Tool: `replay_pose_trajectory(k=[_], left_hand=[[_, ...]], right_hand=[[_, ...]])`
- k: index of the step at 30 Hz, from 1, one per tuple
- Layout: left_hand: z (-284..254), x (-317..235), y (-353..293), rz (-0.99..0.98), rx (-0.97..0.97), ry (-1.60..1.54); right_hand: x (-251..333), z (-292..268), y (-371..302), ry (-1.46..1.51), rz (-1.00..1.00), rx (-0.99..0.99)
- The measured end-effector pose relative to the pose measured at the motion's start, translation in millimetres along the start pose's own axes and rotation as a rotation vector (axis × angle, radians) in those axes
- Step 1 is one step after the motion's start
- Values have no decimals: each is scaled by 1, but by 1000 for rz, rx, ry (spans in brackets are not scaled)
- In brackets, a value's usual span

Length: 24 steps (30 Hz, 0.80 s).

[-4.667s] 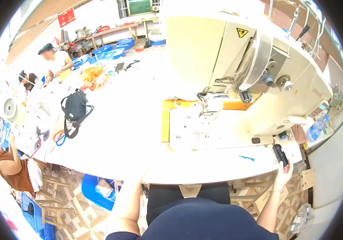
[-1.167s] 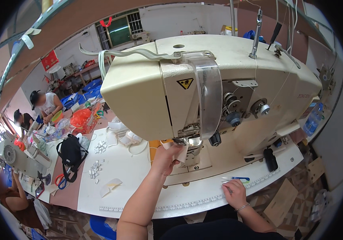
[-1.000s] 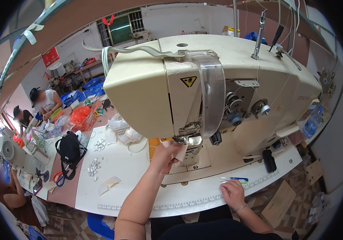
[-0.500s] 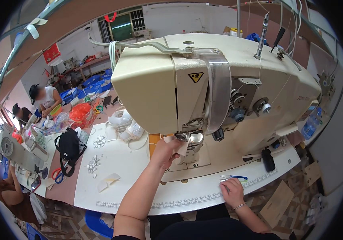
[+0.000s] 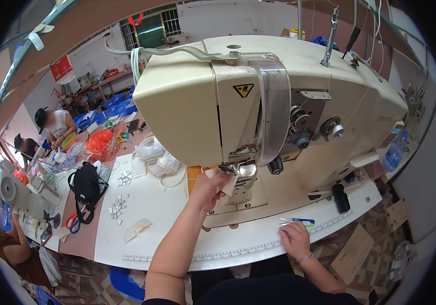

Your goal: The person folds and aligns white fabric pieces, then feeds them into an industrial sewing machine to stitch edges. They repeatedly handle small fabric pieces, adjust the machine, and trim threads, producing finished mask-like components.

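My left hand (image 5: 209, 192) is closed on a small piece of white fabric (image 5: 230, 184), held beneath the head of a large cream sewing machine (image 5: 182, 107). The fabric sits against the metal presser area (image 5: 246, 174), and its far edge is hidden by the machine parts. My right hand (image 5: 295, 240) rests on the front of the white table (image 5: 169, 239), its fingers loosely bent and apart with nothing visible in them. Just beyond its fingertips lie thread snips (image 5: 302, 221) with a blue handle.
Small silvery-white pieces (image 5: 118, 207) and a translucent scrap (image 5: 136, 230) lie at left, with bundled white straps (image 5: 157, 157) behind. A black bag (image 5: 88, 185) and red-handled scissors (image 5: 72, 222) lie further left. A black object (image 5: 340, 198) stands right. Other people sit at the far left.
The view has shifted slightly, so the machine appears a little higher and further left. My left hand still grips the fabric at the presser area; my right hand stays by the snips.
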<state>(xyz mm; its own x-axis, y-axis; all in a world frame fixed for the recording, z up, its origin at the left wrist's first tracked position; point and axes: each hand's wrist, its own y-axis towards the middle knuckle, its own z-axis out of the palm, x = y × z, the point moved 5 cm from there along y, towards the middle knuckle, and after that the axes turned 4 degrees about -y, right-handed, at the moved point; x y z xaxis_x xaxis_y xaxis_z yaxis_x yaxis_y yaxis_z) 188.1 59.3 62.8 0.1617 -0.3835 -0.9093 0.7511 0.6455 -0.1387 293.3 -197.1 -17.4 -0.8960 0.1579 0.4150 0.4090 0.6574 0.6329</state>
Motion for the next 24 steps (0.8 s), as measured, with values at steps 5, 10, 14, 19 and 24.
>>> replay_pose_trajectory(k=[5, 10, 14, 19, 24], left_hand=[[1, -1, 2, 19, -20, -11], [-1, 4, 7, 49, -14, -63], [2, 1, 5, 44, -20, -69], [3, 0, 7, 38, -11, -67], [1, 2, 7, 39, -41, -82]], right_hand=[[1, -1, 0, -5, -2, -2], [2, -1, 2, -5, -3, -1], [3, -2, 2, -11, -3, 4], [2, -1, 2, -7, -10, -4], [2, 0, 0, -3, -12, 0]])
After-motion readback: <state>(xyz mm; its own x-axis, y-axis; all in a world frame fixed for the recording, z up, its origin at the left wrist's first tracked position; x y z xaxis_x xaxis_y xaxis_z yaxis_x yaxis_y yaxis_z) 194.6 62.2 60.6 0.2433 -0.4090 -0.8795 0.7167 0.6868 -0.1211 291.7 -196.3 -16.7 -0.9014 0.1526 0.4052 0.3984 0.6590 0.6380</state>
